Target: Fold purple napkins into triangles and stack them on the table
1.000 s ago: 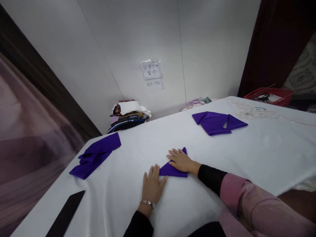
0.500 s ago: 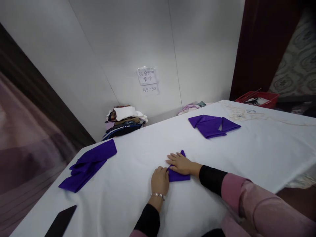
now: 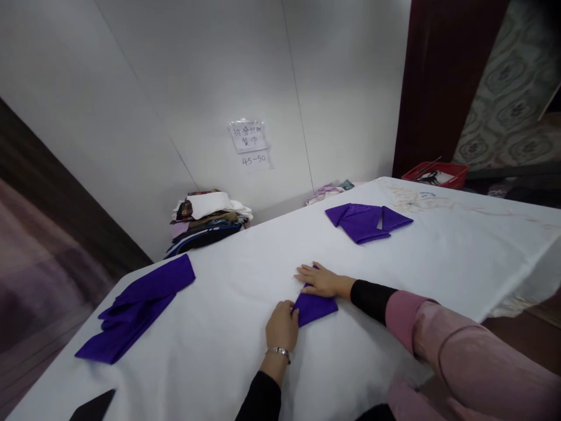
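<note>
A small folded purple cloth napkin (image 3: 316,309) lies on the white-covered table in front of me. My left hand (image 3: 281,327), with a bracelet at the wrist, pinches the napkin's left corner between curled fingers. Across its upper part rests my right hand (image 3: 321,280), flat with fingers spread, hiding some of the cloth. Farther back to the right is a second purple napkin (image 3: 363,223), folded with pointed ends to both sides. Another purple napkin (image 3: 146,298) lies loosely folded toward the table's left edge.
A stack of folded clothes (image 3: 210,219) stands behind the table against the wall, below a handwritten sign (image 3: 249,137). At the back right is a red basket (image 3: 456,175). A flat black object (image 3: 94,407) lies at the near left of the white tablecloth (image 3: 210,351).
The napkin under my hands has turned slightly, its near edge now slanting up to the right. My right hand stays flat on it. The whole view has shifted a little.
</note>
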A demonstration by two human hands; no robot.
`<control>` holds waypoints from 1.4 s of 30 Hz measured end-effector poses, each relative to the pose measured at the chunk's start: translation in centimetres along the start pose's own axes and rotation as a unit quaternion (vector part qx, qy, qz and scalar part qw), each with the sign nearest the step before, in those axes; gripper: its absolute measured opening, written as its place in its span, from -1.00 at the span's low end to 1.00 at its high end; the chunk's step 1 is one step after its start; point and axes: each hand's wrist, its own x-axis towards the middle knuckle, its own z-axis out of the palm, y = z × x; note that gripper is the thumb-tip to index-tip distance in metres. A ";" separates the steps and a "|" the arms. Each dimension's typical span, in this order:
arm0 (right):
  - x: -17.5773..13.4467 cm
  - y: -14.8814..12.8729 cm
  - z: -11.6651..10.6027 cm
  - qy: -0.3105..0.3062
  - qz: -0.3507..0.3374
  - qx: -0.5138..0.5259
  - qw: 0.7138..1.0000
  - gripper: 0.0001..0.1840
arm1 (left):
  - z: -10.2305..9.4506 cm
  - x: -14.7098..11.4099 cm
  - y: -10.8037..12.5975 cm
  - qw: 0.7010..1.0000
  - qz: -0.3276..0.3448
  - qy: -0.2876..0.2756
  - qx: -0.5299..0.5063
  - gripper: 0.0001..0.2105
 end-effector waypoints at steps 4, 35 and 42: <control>0.0 1.6 -0.6 -0.003 0.058 0.009 0.998 -0.28 | -0.1 -0.1 0.1 1.000 -0.006 -0.003 0.003 -0.83; -1.7 0.8 0.6 0.027 0.118 0.020 0.992 -0.25 | 0.0 -1.8 1.4 0.998 -0.046 -0.045 0.011 -0.78; -1.7 0.9 0.9 0.035 0.115 0.011 0.993 -0.27 | -0.2 1.0 3.1 0.997 -0.051 -0.047 -0.029 -0.67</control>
